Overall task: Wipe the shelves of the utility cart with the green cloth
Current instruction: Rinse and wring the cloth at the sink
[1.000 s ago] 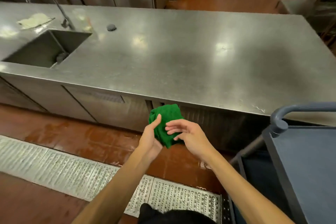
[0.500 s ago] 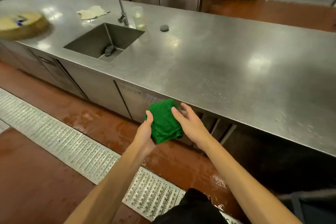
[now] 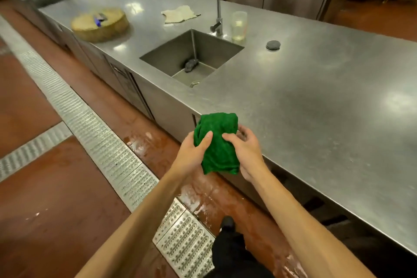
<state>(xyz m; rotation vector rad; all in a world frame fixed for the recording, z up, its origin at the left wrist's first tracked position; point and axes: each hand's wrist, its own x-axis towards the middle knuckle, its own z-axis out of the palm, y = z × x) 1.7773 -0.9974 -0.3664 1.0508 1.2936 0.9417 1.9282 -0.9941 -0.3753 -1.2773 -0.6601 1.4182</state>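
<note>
A bunched green cloth (image 3: pixel 217 142) hangs in the air at the front edge of a long steel counter (image 3: pixel 316 101). My left hand (image 3: pixel 193 153) grips its left side, thumb pressed on the fabric. On the right side my right hand (image 3: pixel 244 153) holds it with curled fingers. The utility cart is out of view.
A sink (image 3: pixel 191 56) with a curved tap (image 3: pixel 214 2) is set in the counter, a clear cup (image 3: pixel 238 26) beside it. A round wooden chopping block (image 3: pixel 100 23) and a pale rag (image 3: pixel 179 14) lie further left. A metal floor drain grate (image 3: pixel 108 149) crosses the wet red floor.
The view has swung left, so the cart has left the frame and the sink is now central. Both hands have closed tighter on the cloth, holding it higher against the counter edge.
</note>
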